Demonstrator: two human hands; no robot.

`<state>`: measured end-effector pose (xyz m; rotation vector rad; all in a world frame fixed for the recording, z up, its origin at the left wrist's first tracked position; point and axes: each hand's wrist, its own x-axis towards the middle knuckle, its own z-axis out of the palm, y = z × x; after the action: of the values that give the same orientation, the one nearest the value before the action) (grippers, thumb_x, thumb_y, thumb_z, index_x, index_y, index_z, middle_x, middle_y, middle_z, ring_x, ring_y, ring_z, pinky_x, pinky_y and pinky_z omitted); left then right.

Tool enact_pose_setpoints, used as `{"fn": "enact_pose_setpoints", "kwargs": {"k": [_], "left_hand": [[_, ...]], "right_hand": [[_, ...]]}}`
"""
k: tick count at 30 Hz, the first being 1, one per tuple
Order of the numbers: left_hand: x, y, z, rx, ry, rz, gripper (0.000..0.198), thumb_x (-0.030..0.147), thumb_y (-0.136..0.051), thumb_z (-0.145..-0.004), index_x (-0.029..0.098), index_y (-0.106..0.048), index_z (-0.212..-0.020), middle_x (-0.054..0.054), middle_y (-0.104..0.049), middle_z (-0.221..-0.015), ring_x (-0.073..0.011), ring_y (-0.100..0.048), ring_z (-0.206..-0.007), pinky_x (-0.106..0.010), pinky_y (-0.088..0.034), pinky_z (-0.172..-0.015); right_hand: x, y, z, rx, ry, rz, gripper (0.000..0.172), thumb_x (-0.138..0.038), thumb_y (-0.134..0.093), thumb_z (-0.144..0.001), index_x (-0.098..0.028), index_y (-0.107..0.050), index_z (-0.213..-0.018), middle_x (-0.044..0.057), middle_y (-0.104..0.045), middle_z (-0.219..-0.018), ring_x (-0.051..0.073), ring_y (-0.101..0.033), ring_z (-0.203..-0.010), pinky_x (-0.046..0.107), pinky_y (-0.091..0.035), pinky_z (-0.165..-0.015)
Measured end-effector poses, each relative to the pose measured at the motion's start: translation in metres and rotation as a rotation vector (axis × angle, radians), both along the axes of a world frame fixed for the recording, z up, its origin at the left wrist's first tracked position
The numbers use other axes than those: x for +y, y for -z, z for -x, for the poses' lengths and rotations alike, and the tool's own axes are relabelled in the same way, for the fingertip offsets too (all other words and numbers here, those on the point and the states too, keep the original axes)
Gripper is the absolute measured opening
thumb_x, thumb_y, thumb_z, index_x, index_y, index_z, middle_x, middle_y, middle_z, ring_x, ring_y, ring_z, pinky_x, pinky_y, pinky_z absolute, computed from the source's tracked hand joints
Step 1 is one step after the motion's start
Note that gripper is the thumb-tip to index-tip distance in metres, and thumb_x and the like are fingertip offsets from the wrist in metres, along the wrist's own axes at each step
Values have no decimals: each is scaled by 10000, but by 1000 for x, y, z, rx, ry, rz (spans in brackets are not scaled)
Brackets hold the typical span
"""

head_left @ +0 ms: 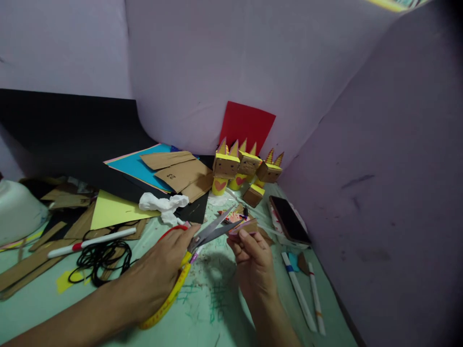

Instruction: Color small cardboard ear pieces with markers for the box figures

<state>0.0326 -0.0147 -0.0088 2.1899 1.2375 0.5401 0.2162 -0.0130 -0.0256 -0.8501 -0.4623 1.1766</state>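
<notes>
My left hand grips a pair of scissors with red and yellow handles. The blades are spread and point right, their tips close to a small piece of cardboard with a purplish edge. That piece is pinched between the thumb and fingers of my right hand. Just behind it lies a heap of small colourful scraps, partly covered by the blades and my fingers. Farther back stand several cardboard figures with box heads, pointed ears, yellow bodies and hearts.
Left of my hands lie a coil of black cord, a white marker, crumpled tissue, yellow paper and cardboard sheets. To the right are a phone and two white markers. Red paper leans on the wall.
</notes>
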Motion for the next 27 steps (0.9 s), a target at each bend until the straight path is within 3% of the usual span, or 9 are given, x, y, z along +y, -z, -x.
{"fn": "enact_pose_setpoints", "kwargs": {"k": [6,27], "left_hand": [[-6,11,-3,187,44,-1,633,69,-366,-747,229,-332,-1358,-105,-539,-1201,-250,-499,-1108,-417,-414,-930],[-6,10,-4,195,69,16,635,71,-371,-737,223,-328,-1351,-109,-530,-1211,-249,-498,-1094,-408,-409,-928]], "right_hand": [[-4,3,4,26,-74,-70,178,-204,-789,-569,-161,-709,-722,-2,-689,-682,97,-626,-632,187,-515,-625],[-8,8,6,41,-160,-125,164,-201,-770,-578,-184,-710,-730,4,-688,-682,123,-618,-648,237,-488,-669]]}}
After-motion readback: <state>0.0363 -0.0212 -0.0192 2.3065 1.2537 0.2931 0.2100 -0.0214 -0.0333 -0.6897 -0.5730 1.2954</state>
